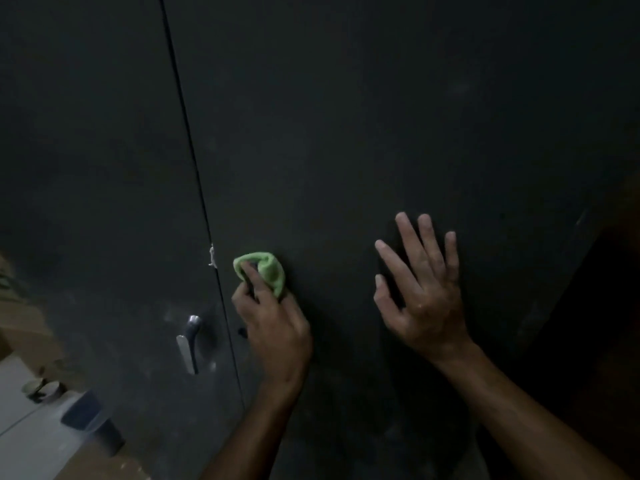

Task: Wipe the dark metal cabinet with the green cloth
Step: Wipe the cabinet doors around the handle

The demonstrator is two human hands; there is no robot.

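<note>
Two hands work against the cabinet (pixel 346 133), whose dark front fills nearly the whole view. A thin vertical seam (pixel 194 168) splits that front into a left door and a right door.

The left hand (pixel 273 327) holds the cloth (pixel 266 270), a small bright green wad, and presses it on the right door just beside the seam. Its fingers (pixel 251 275) are curled into the bunched fabric, one of them poking into a fold near the top, so the wad sits between fingertips and metal. Most of the cloth shows above the knuckles.

The right hand (pixel 420 289) lies flat on the same door, well to the right of the cloth and at about the same height. Its fingers are straight and spread, pointing up, with the thumb out to the left; the palm looks close to the metal, though I cannot tell whether it fully touches. It holds nothing. Both forearms come up from the bottom edge, bare.

A small pale mark (pixel 212 255) sits on the seam just left of the cloth. Below it, on the left door, is a silvery handle (pixel 188 344), and a small dark keyhole-like spot (pixel 241 331) lies on the right door beside the left hand. Dull smudges show on the metal around the handle.

At lower left is a pale floor (pixel 27 438) with a few dim, blurred objects I cannot identify.
</note>
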